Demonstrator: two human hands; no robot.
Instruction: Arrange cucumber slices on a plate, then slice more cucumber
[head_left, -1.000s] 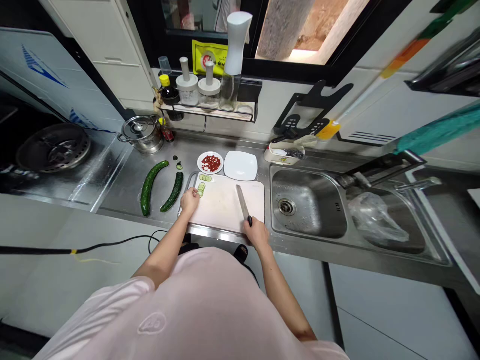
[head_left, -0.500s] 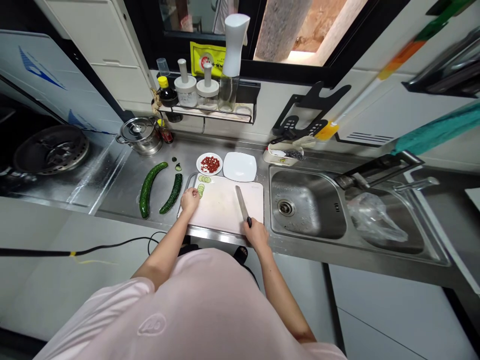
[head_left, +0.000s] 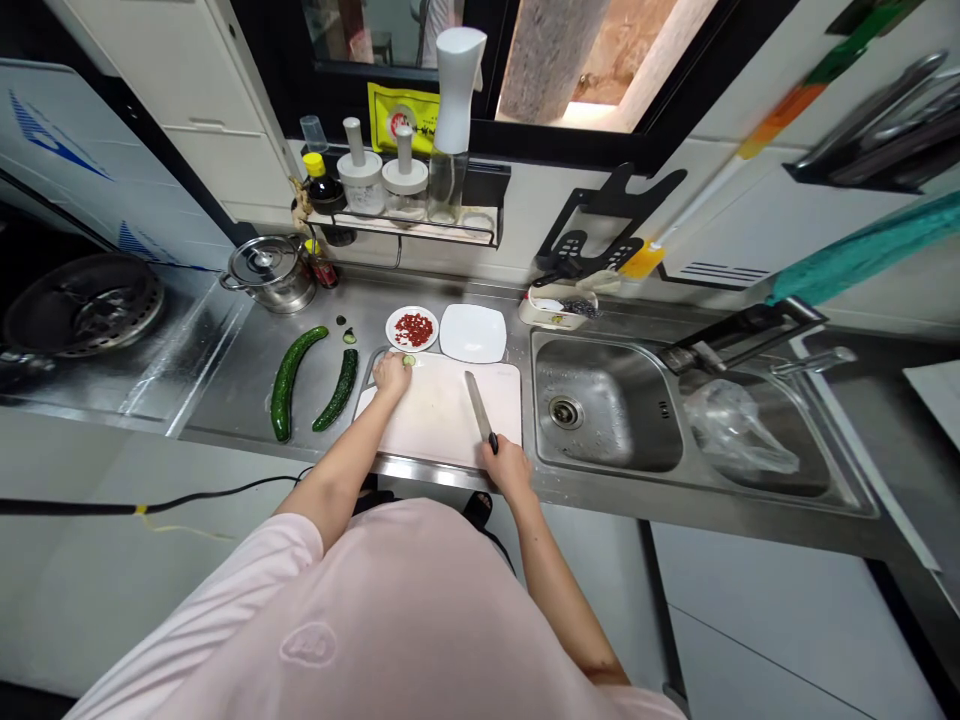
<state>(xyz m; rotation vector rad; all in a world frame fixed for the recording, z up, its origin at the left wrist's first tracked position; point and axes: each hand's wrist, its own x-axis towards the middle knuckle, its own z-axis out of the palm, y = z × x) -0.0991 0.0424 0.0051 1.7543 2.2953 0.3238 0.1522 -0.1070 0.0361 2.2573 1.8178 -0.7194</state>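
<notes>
My right hand (head_left: 507, 468) is wrapped round the black handle of a kitchen knife (head_left: 478, 405). Its blade lies over the right part of a pale pink cutting board (head_left: 442, 425), pointing away from me. At the board's far left corner, my left hand (head_left: 391, 375) has its fingers bent together on thin cucumber slices (head_left: 409, 359); most of the slices are hidden beneath it. Left of the board lie a shorter cut cucumber (head_left: 337, 390) and a long whole cucumber (head_left: 293, 380). Small cucumber end pieces (head_left: 349, 337) rest behind them.
Behind the board stand a plate of chopped red chilli (head_left: 413, 329) and a white square plate (head_left: 472, 334). A lidded pot (head_left: 270, 273) is at back left, a wok (head_left: 82, 300) further left. The sink (head_left: 611, 400) lies right, below a seasoning shelf (head_left: 405, 228) and wall.
My left hand has moved away from me along the board's left side, from the nearer slices to the far corner, and now covers most slices. The knife stays in my right hand.
</notes>
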